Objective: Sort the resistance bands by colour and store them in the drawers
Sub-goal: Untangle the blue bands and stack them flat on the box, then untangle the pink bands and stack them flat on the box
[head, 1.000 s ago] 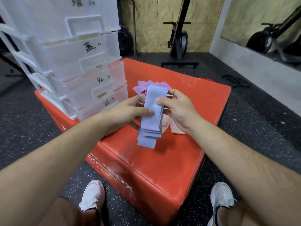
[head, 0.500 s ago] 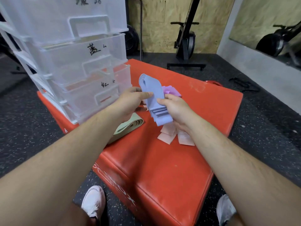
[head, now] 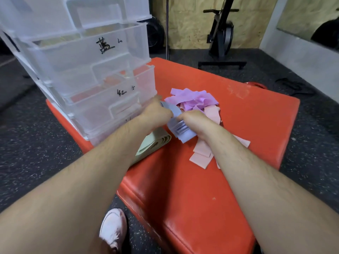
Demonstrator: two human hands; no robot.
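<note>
Both hands work over the red padded vinyl box [head: 201, 189]. Left hand [head: 156, 113] and right hand [head: 195, 120] each grip the folded stack of pale blue flat resistance bands [head: 181, 133], fingers curled round it. The stack's lower end sticks out below the right hand; cannot tell whether it touches the box top. The loose pile of purple bands [head: 194, 99] lies just beyond the hands. Flat pink bands [head: 201, 155] lie under and beside the right wrist. Folded pale green bands [head: 156, 143] lie under the left forearm. The translucent white plastic drawer unit [head: 88, 70] stands on the box's left part, just beside the left hand, with handwritten marks on its drawer fronts.
</note>
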